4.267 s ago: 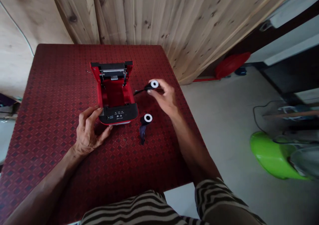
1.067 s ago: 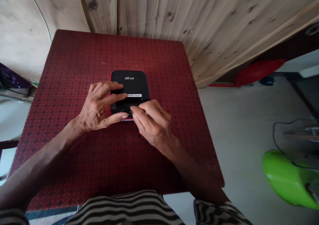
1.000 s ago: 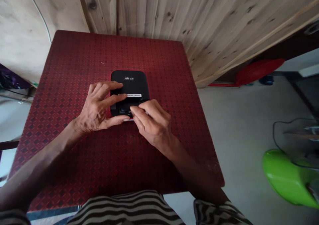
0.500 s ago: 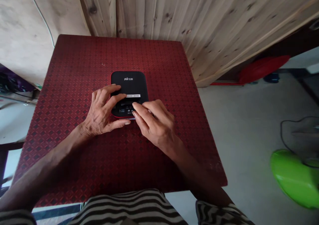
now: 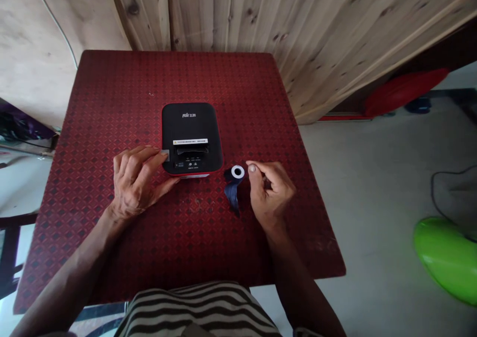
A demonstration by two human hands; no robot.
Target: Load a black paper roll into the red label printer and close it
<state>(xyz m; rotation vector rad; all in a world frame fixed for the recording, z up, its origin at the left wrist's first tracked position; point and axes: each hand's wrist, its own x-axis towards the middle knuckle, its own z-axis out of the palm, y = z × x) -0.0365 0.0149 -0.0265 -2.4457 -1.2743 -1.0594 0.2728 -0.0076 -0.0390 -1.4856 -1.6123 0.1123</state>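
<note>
A black receipt printer [image 5: 192, 126] with a red rim lies on the red patterned table [image 5: 122, 88]. It has a white label strip and a paper slot near its front. My left hand [image 5: 136, 180] grips the printer's front left corner, fingertips on a grey tab [image 5: 165, 155] and thumb against the front edge. Right of the printer is a small roll [image 5: 231, 174] with a white ring-shaped end and a dark strip trailing toward me. Just beside it is my right hand [image 5: 272, 188], closed, with thumb and index finger together; whether anything is between them is hidden.
A plank wall [image 5: 223, 19] stands behind the table. On the floor to the right are a green plastic object [image 5: 449, 257] and a dark cable [image 5: 434, 193]. A red object [image 5: 406, 93] lies farther back by the wall.
My right hand has moved from the printer's slot to the right, beside the roll, which now shows. The left hand has slid from the printer's top to its front left corner.
</note>
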